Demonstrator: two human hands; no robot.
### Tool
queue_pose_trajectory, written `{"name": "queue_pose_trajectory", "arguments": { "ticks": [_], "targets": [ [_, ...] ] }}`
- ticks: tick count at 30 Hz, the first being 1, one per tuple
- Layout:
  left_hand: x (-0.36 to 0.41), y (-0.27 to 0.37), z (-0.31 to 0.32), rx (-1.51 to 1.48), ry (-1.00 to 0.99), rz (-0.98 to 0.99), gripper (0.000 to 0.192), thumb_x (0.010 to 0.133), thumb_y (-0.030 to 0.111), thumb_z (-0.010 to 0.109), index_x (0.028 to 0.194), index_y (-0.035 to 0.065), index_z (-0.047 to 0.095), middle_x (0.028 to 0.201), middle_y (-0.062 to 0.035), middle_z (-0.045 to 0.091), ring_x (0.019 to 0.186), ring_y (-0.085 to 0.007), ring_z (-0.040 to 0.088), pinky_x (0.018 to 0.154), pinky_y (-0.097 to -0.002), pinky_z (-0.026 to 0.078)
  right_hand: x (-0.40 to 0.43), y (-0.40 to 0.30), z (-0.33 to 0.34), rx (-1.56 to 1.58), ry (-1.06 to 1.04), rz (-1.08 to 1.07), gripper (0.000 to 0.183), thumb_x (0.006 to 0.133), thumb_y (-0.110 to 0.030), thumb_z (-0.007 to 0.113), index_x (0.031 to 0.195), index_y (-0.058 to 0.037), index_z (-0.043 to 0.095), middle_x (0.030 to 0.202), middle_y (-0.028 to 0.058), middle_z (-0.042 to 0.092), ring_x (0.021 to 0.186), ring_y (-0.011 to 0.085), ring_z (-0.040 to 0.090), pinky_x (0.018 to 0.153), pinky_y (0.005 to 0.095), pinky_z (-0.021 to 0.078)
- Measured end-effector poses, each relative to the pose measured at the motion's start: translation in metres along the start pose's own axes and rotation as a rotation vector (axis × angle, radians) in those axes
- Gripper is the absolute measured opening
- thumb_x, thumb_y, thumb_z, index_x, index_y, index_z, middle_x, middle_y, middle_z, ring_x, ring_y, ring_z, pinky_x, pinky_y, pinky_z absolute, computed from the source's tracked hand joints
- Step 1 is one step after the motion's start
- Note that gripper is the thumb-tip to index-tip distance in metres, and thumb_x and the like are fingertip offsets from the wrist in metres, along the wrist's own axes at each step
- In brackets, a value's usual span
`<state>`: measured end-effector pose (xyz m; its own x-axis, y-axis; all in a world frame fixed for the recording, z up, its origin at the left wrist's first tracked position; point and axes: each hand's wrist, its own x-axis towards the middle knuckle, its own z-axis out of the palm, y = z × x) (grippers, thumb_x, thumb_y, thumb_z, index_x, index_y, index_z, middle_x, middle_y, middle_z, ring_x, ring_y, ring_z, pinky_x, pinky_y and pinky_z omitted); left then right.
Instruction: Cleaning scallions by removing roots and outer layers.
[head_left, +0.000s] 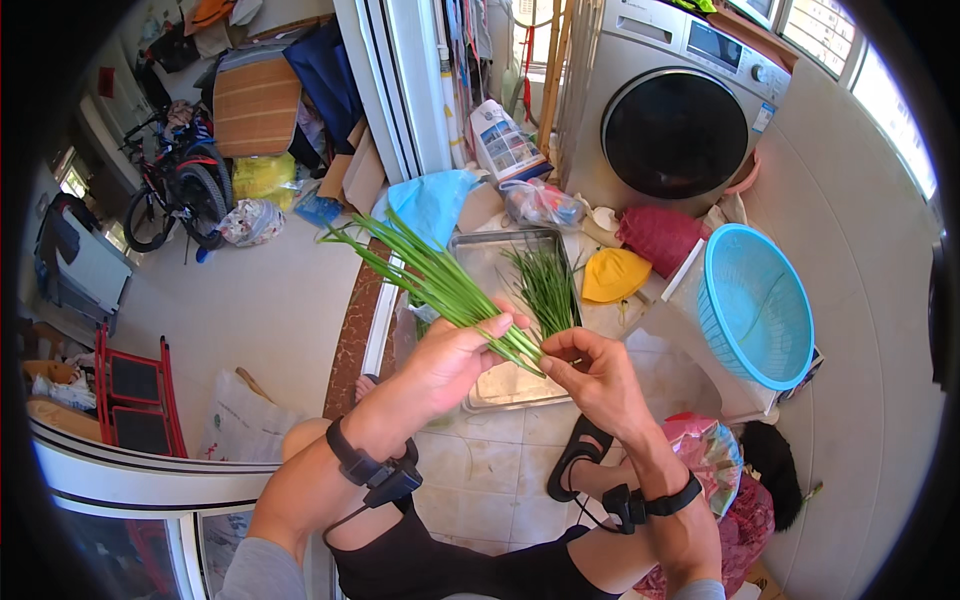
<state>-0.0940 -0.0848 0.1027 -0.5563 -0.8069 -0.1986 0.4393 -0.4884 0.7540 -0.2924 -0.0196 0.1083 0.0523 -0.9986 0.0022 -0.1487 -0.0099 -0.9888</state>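
My left hand (469, 345) is closed around a bunch of long green leafy stalks, probably garlic chives (427, 274), whose leaf tips point to the upper left. At the pale stem ends, my right hand (592, 367) pinches with thumb and forefinger; whether a stalk is between them cannot be told. Below and beyond the hands lies a rectangular metal tray (491, 241) on the floor. A second pile of green stalks (544, 289) rests along the tray's right side, partly hidden by my right hand.
A blue plastic basket (757, 307) with a stalk inside stands on a white box at right. Around the tray's far side are a yellow hat (616, 275), a red mesh bag (660, 238) and a blue plastic bag (427, 202). A washing machine (675, 112) stands behind; a door track (381, 322) runs at left.
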Motion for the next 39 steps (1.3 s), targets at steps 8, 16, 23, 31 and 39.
{"name": "queue_pose_trajectory", "arguments": {
  "ticks": [8,16,23,31,39],
  "targets": [
    [0.001,-0.009,-0.002,0.020,-0.003,-0.027,0.020,0.093,0.016,0.064,0.110,0.0060,0.060,0.108,-0.0065,0.064,0.103,-0.0184,0.061,0.092,-0.0367,0.050,0.000,0.007,-0.001,-0.070,0.022,0.037,0.011,0.084,-0.004,0.067,0.092,0.0027,0.065,0.080,0.0053,0.066,0.072,0.0098,0.059,0.061,0.0255,0.0469],
    [-0.008,-0.015,-0.004,0.032,0.057,-0.009,0.021,0.092,0.016,0.065,0.110,0.0059,0.059,0.108,-0.0074,0.064,0.103,-0.0186,0.061,0.091,-0.0369,0.050,0.000,0.007,0.004,-0.157,0.033,0.057,0.004,0.080,-0.002,0.066,0.084,0.0004,0.067,0.075,0.0032,0.063,0.066,0.0079,0.055,0.057,0.0245,0.0433],
    [-0.015,-0.021,-0.012,-0.008,0.135,-0.034,0.023,0.092,0.014,0.064,0.111,0.0046,0.057,0.108,-0.0117,0.064,0.104,-0.0207,0.061,0.091,-0.0366,0.051,-0.004,0.012,0.011,-0.066,0.009,0.072,0.005,0.084,-0.004,0.066,0.084,0.0007,0.066,0.073,0.0019,0.062,0.062,0.0072,0.052,0.056,0.0240,0.0420],
    [-0.023,-0.020,-0.025,0.002,0.166,-0.034,0.024,0.092,0.017,0.065,0.112,0.0057,0.058,0.110,-0.0117,0.064,0.102,-0.0202,0.061,0.090,-0.0378,0.049,-0.007,0.023,0.012,0.100,0.002,0.137,0.007,0.090,-0.006,0.062,0.089,0.0005,0.059,0.072,0.0002,0.057,0.063,0.0073,0.051,0.057,0.0229,0.0420],
    [-0.031,-0.018,-0.039,0.018,0.216,0.002,0.022,0.091,0.019,0.067,0.108,0.0063,0.060,0.107,-0.0095,0.065,0.101,-0.0196,0.061,0.089,-0.0371,0.050,-0.010,0.029,0.013,0.267,0.183,0.146,0.005,0.093,-0.004,0.058,0.096,0.0000,0.057,0.081,0.0015,0.059,0.070,0.0081,0.056,0.061,0.0227,0.0482]
  ]
}}
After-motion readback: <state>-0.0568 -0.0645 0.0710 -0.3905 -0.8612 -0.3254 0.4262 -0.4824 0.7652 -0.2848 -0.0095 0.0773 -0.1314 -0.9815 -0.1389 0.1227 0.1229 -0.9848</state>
